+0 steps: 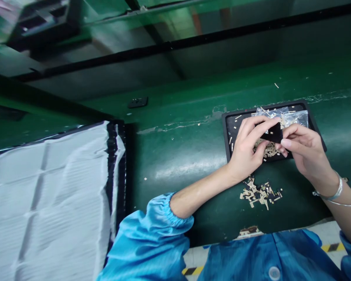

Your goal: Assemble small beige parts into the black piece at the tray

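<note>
Both hands meet over a black tray [228,132] on a green workbench. My left hand [248,150] and my right hand [302,148] pinch the same small black rectangular part [272,133] between their fingertips. Under the hands, inside the tray, lies a heap of small tan pieces [269,150]. A clear plastic bag [292,116] rests at the tray's far side. A second pile of small tan and dark pieces [260,193] sits on the bench just in front of the tray, below my left wrist.
A white ribbed sheet with a black edge [46,203] covers the bench's left part. A small black plate [137,102] lies on the bench further back. Black rails run across the top. My blue sleeves and the bench's near edge [251,232] fill the bottom.
</note>
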Demonstrator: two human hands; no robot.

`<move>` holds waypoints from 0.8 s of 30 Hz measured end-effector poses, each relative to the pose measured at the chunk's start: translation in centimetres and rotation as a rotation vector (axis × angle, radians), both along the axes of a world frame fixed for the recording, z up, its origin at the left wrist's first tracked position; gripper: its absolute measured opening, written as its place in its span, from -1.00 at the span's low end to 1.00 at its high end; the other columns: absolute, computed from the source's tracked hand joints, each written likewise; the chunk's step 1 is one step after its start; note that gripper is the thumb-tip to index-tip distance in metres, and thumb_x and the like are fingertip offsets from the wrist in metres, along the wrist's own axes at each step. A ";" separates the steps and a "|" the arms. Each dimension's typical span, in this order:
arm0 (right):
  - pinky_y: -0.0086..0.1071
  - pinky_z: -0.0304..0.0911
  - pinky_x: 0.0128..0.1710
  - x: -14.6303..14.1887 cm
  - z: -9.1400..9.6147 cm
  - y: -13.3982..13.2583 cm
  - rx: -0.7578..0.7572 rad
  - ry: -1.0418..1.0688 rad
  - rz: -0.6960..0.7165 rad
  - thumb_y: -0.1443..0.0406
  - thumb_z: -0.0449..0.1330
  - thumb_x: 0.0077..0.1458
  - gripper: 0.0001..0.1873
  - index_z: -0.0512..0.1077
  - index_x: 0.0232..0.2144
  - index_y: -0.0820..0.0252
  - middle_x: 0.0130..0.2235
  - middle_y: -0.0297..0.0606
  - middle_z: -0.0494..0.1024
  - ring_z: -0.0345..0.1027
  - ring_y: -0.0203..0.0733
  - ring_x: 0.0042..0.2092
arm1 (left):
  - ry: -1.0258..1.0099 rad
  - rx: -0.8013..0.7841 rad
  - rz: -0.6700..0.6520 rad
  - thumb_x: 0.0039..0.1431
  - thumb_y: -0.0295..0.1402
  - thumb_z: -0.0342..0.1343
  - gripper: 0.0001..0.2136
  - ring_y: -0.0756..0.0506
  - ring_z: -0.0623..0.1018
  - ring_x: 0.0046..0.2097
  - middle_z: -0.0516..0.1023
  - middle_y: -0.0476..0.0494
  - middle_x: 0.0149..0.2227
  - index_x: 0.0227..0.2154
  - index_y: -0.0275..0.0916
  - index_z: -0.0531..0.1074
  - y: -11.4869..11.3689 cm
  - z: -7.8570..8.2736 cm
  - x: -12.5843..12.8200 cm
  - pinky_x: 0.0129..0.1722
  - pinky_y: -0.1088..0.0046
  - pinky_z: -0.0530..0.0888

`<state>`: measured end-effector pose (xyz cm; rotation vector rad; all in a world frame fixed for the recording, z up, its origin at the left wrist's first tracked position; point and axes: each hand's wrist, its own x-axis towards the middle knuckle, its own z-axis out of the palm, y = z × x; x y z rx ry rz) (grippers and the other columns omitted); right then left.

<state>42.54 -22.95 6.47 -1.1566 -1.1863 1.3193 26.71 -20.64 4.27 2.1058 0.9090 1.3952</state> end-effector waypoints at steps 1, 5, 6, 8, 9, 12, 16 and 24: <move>-0.43 0.16 -0.58 0.0 0.0 0.0 -0.009 0.011 0.011 0.17 0.33 -0.09 -0.79 0.40 -0.49 0.13 -0.52 -0.39 0.36 0.25 -0.34 -0.51 | 0.006 0.012 -0.002 0.21 -0.48 -0.06 -0.67 -0.11 0.39 0.01 0.40 -0.14 -0.05 0.02 -0.11 0.30 0.0 0.0 0.0 0.05 0.22 0.35; -0.41 0.12 -0.59 0.1 0.1 0.0 0.014 0.041 0.015 0.17 0.30 -0.04 -0.80 0.40 -0.54 0.11 -0.56 -0.39 0.36 0.21 -0.35 -0.55 | 0.027 0.067 -0.025 0.22 -0.47 -0.07 -0.65 -0.12 0.38 0.02 0.39 -0.16 -0.06 0.05 -0.09 0.28 -0.2 0.2 0.0 0.04 0.21 0.35; -0.39 0.12 -0.59 0.1 0.1 0.0 0.028 0.036 -0.004 0.16 0.28 -0.02 -0.80 0.40 -0.54 0.10 -0.56 -0.38 0.36 0.20 -0.34 -0.55 | 0.037 0.066 -0.035 0.23 -0.45 -0.07 -0.64 -0.13 0.38 0.02 0.39 -0.16 -0.05 0.07 -0.09 0.26 -0.2 0.2 0.0 0.03 0.21 0.35; -0.37 0.15 -0.57 0.0 0.1 -0.1 0.053 0.006 -0.057 0.14 0.25 0.02 -0.80 0.41 -0.54 0.07 -0.56 -0.35 0.38 0.20 -0.32 -0.55 | 0.070 0.052 -0.043 0.24 -0.38 -0.05 -0.62 -0.14 0.38 0.02 0.38 -0.18 -0.02 0.12 -0.10 0.22 0.1 0.4 -0.3 0.02 0.22 0.35; -0.36 0.16 -0.56 0.0 0.1 -0.1 0.059 -0.016 -0.081 0.14 0.24 0.03 -0.80 0.41 -0.54 0.06 -0.55 -0.34 0.40 0.21 -0.31 -0.54 | 0.086 0.045 -0.032 0.24 -0.35 -0.04 -0.61 -0.14 0.38 0.01 0.38 -0.19 -0.03 0.13 -0.11 0.22 0.3 0.4 -0.5 0.01 0.23 0.36; -0.38 0.17 -0.54 -0.1 0.2 -0.2 0.055 -0.057 -0.099 0.19 0.23 0.05 -0.84 0.41 -0.52 0.08 -0.52 -0.34 0.43 0.23 -0.33 -0.52 | 0.132 0.033 0.051 0.20 -0.26 0.04 -0.58 -0.11 0.40 -0.08 0.40 -0.18 -0.12 0.12 -0.17 0.26 1.0 0.6 -1.1 -0.07 0.30 0.38; -0.46 0.14 -0.56 -0.5 0.2 -0.1 0.018 -0.050 -0.083 0.26 0.19 0.08 -0.91 0.40 -0.44 0.13 -0.53 -0.39 0.43 0.20 -0.39 -0.55 | 0.161 0.028 0.107 0.12 -0.26 0.13 -0.57 -0.07 0.39 -0.22 0.41 -0.12 -0.26 0.07 -0.20 0.33 1.0 1.0 -1.3 -0.19 0.37 0.39; -0.49 0.15 -0.55 -0.7 0.2 0.0 0.028 -0.137 -0.110 0.29 0.16 0.10 -0.93 0.39 -0.42 0.17 -0.54 -0.40 0.43 0.23 -0.41 -0.54 | 0.205 -0.002 0.162 0.08 -0.29 0.16 -0.62 -0.05 0.39 -0.31 0.45 -0.10 -0.32 -0.01 -0.19 0.38 0.3 1.7 -0.9 -0.28 0.42 0.40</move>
